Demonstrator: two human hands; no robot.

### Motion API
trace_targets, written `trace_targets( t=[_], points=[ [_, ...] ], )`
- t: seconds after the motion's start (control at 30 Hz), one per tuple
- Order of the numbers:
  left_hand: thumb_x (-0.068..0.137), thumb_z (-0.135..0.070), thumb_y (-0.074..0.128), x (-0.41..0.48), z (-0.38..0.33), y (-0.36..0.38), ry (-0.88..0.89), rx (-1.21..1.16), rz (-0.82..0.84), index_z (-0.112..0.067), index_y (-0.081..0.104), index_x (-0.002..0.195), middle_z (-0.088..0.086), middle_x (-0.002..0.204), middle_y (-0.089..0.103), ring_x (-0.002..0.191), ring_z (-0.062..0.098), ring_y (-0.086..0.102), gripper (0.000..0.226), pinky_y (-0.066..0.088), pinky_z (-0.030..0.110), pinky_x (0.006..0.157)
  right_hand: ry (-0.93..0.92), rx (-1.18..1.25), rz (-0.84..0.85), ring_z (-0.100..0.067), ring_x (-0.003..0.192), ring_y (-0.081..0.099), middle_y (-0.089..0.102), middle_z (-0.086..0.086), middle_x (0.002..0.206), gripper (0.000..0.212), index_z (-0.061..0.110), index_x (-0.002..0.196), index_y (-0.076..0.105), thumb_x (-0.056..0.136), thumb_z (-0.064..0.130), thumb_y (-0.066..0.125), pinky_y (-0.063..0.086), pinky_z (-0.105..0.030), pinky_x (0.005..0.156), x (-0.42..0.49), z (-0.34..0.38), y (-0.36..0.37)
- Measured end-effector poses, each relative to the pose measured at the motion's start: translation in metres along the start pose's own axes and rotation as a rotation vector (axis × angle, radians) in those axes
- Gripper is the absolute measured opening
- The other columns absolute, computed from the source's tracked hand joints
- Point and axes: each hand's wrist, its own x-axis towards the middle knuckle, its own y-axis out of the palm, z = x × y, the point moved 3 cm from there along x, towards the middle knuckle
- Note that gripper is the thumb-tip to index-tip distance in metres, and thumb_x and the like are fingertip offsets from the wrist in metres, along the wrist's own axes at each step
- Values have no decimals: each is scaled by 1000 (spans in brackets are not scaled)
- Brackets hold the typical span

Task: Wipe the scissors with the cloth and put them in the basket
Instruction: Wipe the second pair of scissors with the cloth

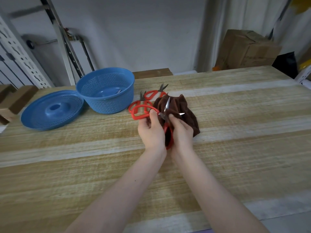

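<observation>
A pale wooden surface fills most of the room in front of me, with a brown cardboard box behind its far right edge and perforated metal shelving uprights to the far left. On the left of the surface lies a round blue lid, its perforated rim right up against a blue latticed basket that stands upright just to its right. Something metallic glints in the bottom of the basket, too small to make out.

Right of the basket, near the middle of the surface, sits a crumpled dark brown cloth. The person's left hand and right hand meet at its near edge. Between them is a pair of red-handled scissors, blades wide apart over the cloth, one pointing away and one to the right. One handle loop sticks out to the left, the other points back between the two wrists.

The left hand's fingers are curled, the thumb pressing on the left loop. The right hand's fingers pinch a bunch of cloth close against the scissors near the pivot.

Two more pairs lie on the surface between basket and cloth: a second pair just beside the basket wall, and a third pair beyond it, touching the cloth's far edge.
</observation>
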Motion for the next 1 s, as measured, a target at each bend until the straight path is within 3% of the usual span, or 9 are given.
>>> trace_targets(
  t=[0.1, 0.23, 0.43, 0.57, 0.63, 0.73, 0.83, 1.0],
  points=[
    [98, -33, 53, -1, -4, 0, -24, -4, 5, -16, 67, 89, 3, 89, 73, 87, 19, 71, 23, 57, 42, 87, 12, -65, 39, -33, 89, 69, 71, -22, 98, 25, -9, 98, 68, 91, 15, 65, 54, -49, 89, -1, -1, 1],
    [98, -29, 53, -6, -7, -1, -36, -51, 13, -12, 68, 92, 4, 88, 74, 85, 20, 71, 24, 58, 35, 82, -21, 8, 2, -26, 83, 72, 75, -12, 85, 14, 3, 88, 74, 91, 11, 63, 59, -34, 76, 0, 5, 1],
    [98, -29, 53, -7, -8, -5, 4, -60, -8, -10, 63, 91, -6, 73, 63, 68, 9, 59, 23, 51, 25, 67, -49, 35, -19, -25, 79, 70, 73, -9, 79, 19, 7, 80, 73, 93, 14, 61, 59, -34, 76, -3, 5, 3],
    [98, -30, 52, -5, -10, -9, 55, -53, -8, -7, 66, 97, 1, 84, 68, 80, 14, 63, 27, 54, 36, 83, -27, -62, 70, -31, 89, 67, 71, -24, 100, 21, -5, 94, 69, 93, 15, 62, 55, -43, 87, -2, 4, 4],
    [98, -29, 52, -5, -11, -10, 68, -55, -3, -9, 68, 96, 1, 81, 67, 79, 15, 62, 26, 53, 38, 83, -23, -82, 99, -32, 92, 68, 68, -27, 105, 25, -10, 101, 67, 93, 13, 62, 54, -45, 90, 0, 5, 5],
    [99, -26, 53, -7, -13, -11, 92, -77, -36, -13, 67, 86, -3, 74, 66, 73, 13, 62, 24, 54, 34, 77, -68, -87, 69, -34, 93, 70, 73, -21, 94, 18, 2, 89, 74, 93, 13, 60, 57, -42, 86, 2, 7, 8],
    [98, -26, 53, -10, -14, -12, 117, -67, -70, -17, 66, 78, -6, 70, 66, 70, 11, 63, 25, 54, 33, 74, -115, -96, 39, -33, 82, 68, 71, -23, 88, 22, -3, 87, 72, 93, 14, 60, 55, -41, 80, 1, 7, 10],
    [98, -29, 53, -7, -13, -13, 177, -42, -45, -16, 66, 83, -1, 76, 66, 77, 20, 61, 24, 53, 51, 83, -151, -45, -13, -29, 74, 61, 64, -17, 79, 25, 3, 76, 69, 94, 17, 59, 53, -42, 75, -1, 5, 9]
  ],
)
